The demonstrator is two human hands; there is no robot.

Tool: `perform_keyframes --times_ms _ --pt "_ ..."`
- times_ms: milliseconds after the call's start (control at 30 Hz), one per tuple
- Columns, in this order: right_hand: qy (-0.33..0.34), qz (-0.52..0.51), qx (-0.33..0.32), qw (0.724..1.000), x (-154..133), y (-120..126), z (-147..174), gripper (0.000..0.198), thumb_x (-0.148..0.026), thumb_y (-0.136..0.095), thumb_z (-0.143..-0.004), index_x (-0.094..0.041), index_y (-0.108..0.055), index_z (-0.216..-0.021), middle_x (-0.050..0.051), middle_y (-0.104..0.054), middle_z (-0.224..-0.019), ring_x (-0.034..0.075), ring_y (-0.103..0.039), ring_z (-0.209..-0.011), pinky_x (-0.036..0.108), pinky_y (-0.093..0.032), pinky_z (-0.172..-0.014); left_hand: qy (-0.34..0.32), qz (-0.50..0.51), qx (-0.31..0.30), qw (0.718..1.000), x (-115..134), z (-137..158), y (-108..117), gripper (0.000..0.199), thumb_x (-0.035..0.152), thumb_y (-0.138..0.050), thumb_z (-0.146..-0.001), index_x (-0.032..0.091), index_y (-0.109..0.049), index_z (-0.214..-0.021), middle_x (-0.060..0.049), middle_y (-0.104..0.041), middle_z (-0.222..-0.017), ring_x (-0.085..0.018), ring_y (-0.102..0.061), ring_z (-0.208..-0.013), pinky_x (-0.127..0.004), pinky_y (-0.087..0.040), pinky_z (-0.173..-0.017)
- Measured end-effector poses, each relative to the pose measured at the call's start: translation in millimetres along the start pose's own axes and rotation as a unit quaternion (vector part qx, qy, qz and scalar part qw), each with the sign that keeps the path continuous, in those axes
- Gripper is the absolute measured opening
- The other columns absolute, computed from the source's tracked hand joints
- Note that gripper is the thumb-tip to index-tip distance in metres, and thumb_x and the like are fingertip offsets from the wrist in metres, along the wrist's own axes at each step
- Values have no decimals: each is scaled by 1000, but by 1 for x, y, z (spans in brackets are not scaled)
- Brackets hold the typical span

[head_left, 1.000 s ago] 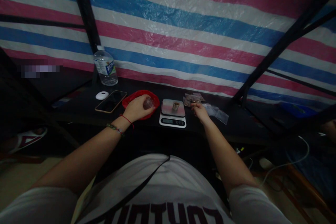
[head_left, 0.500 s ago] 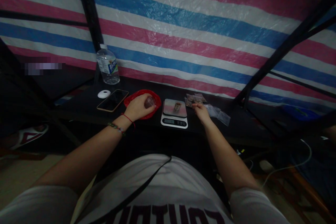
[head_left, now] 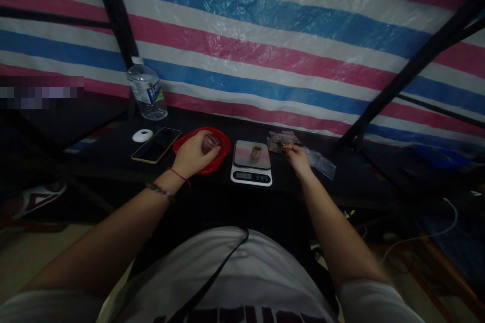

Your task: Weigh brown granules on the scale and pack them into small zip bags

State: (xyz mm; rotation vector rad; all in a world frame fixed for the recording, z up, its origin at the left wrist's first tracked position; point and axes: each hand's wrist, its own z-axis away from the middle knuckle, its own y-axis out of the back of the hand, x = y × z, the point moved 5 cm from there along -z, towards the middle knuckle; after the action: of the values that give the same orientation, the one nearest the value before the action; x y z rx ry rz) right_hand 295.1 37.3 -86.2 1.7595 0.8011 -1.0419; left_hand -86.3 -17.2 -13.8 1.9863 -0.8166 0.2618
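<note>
My left hand point(head_left: 194, 154) is closed around a small clear plastic cup point(head_left: 210, 142), over a red plastic bag point(head_left: 222, 149) spread on the table. To its right, a white kitchen scale point(head_left: 251, 175) carries a small cup with brown contents point(head_left: 256, 152) on its plate. Beyond the scale, my right hand point(head_left: 298, 159) has its thumb and fingers pinched together at the edge of several small clear bags with brown contents point(head_left: 279, 139). What the pinch holds is too small to make out. Flat clear zip bags point(head_left: 324, 165) lie just right of that hand.
A phone point(head_left: 157, 145) and a round white object point(head_left: 142, 135) lie left of the red bag. A large clear bottle point(head_left: 148, 92) stands behind them. Black metal posts point(head_left: 113, 10) frame the dark table, with a striped plastic sheet point(head_left: 242, 60) behind.
The view has shifted slightly. My right hand has moved a little farther right and up along the filled bags. My left hand still holds the cup over the red bag, now tilted differently.
</note>
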Motion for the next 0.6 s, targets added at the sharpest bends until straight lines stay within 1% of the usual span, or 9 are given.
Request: perform_keyframes --times_ms 67,133,233,300,367,400,467,533,600 --pt "-29 -22 9 999 1 5 0 37 -35 -50 -68 -17 -69 -94 7 -70 -93 16 -58 -65 26 -43 -55 8 8 -2 1000 -3 -2 -2 47 49 -54 -79 18 -53 -114 -9 -65 -110 -26 -62 -100 -37 -47 -89" --pt "-48 -38 20 998 2 10 0 39 -34 -49 -68 -16 -68 -96 8 -70 -92 14 -56 -60 23 -40 -51 17 17 -13 1000 -5 -3 -4 47 50 -54 -79 19 -53 -115 -8 -65 -109 -26 -62 -100 -38 -48 -89" --pt "-57 -44 30 997 2 15 -3 38 -33 -48 -69 -16 -68 -96 8 -70 -88 13 -54 -56 23 -37 -48 38 29 -29 998 -7 -7 -6 46 51 -53 -79 20 -52 -114 -7 -66 -107 -25 -63 -97 -37 -49 -87" --pt "-53 -47 32 997 0 15 -4 35 -33 -48 -70 -16 -68 -94 7 -69 -85 14 -55 -58 24 -39 -49 53 37 -40 997 -9 -8 -8 45 51 -53 -79 21 -53 -112 -6 -66 -104 -25 -64 -94 -37 -50 -86" --pt "-33 -49 28 998 -8 12 -3 32 -34 -50 -73 -16 -68 -94 7 -69 -84 17 -59 -66 27 -45 -57 58 45 -56 996 -10 -9 -11 46 51 -54 -78 21 -52 -112 -6 -66 -104 -25 -64 -94 -38 -51 -86" --pt "-13 -50 15 999 -15 9 -1 31 -35 -51 -75 -17 -68 -94 7 -69 -86 19 -61 -72 30 -48 -63 56 47 -63 995 -10 -10 -13 47 51 -55 -77 21 -52 -113 -7 -66 -105 -25 -64 -94 -39 -51 -86" --pt "43 -43 -33 998 -33 -2 4 31 -37 -54 -78 -21 -68 -100 7 -69 -97 23 -64 -89 37 -50 -80 49 46 -75 995 -11 -10 -15 49 51 -56 -76 22 -51 -115 -7 -66 -107 -26 -64 -96 -40 -50 -88" --pt "107 -15 -100 989 -53 -17 10 36 -37 -60 -77 -25 -65 -111 5 -66 -113 26 -60 -107 42 -45 -95 45 38 -81 995 -12 -9 -16 50 51 -56 -76 23 -50 -117 -8 -65 -108 -27 -63 -98 -42 -50 -89" --pt "159 34 -149 975 -70 -31 16 49 -38 -68 -73 -28 -61 -121 5 -60 -126 27 -53 -119 45 -39 -104 45 29 -83 995 -13 -9 -16 51 51 -56 -75 24 -49 -118 -7 -65 -109 -28 -63 -98 -43 -49 -89"
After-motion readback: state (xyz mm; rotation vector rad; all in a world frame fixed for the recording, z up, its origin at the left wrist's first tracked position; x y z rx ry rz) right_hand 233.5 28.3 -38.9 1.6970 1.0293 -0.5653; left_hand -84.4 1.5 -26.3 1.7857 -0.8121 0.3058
